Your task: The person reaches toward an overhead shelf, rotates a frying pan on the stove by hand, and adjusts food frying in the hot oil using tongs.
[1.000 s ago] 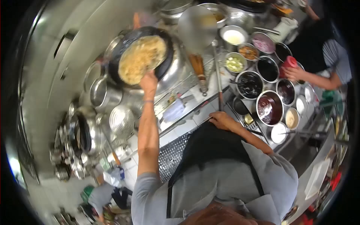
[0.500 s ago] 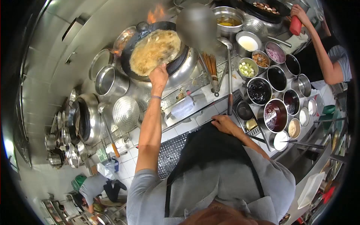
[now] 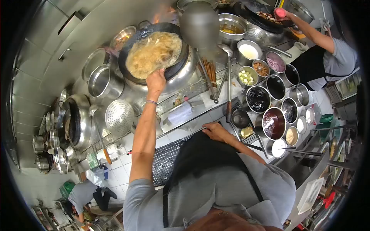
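My left hand [image 3: 156,81] is closed on the near rim of a dark wok [image 3: 180,61], where a handle, if any, is hidden under the fingers. Inside the wok a foamy, golden-brown liquid [image 3: 152,54] bubbles, with darker bits in it. Flame [image 3: 163,17] shows behind the far rim. At the counter's front edge, close to the black apron [image 3: 200,154], my right hand [image 3: 217,133] rests with its fingers stretched out and nothing visible in them. A long-handled ladle [image 3: 229,82] lies on the counter just beyond that hand.
Pots of sauces [image 3: 274,123] and chopped ingredients [image 3: 248,76] crowd the right side. A bamboo brush [image 3: 209,73] and a folded cloth [image 3: 180,113] lie before the stove. A perforated strainer [image 3: 119,117] stands left. At upper right, a co-worker's hand holds a red bottle [image 3: 280,12] over another wok.
My left hand stays on the wok rim and my right hand stays at the counter edge. The co-worker's bottle has moved left over the other wok. The whole view has shifted slightly.
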Demonstrator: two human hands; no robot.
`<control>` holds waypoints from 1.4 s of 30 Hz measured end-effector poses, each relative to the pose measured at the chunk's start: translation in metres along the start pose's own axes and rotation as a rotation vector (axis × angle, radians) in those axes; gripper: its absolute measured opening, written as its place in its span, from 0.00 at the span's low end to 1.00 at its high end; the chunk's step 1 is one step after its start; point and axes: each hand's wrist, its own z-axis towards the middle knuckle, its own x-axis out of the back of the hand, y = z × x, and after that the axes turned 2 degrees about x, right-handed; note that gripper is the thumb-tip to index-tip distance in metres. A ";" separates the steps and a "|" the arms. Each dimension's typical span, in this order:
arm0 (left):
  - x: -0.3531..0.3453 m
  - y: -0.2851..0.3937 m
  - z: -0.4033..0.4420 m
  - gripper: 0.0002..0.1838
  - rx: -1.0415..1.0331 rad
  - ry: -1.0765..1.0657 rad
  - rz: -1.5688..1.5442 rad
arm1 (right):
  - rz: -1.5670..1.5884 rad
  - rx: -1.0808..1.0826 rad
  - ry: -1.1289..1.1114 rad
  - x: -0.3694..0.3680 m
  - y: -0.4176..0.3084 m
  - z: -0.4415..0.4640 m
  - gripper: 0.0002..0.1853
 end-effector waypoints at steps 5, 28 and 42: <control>0.002 0.006 -0.022 0.12 -0.103 0.144 -0.081 | -0.021 0.012 -0.031 0.000 -0.010 -0.003 0.18; 0.011 0.001 -0.012 0.21 0.066 0.033 -0.170 | -0.089 0.040 -0.055 -0.015 -0.014 0.001 0.19; 0.006 0.008 -0.020 0.19 0.047 0.157 -0.178 | -0.093 0.094 -0.041 -0.015 -0.010 0.002 0.18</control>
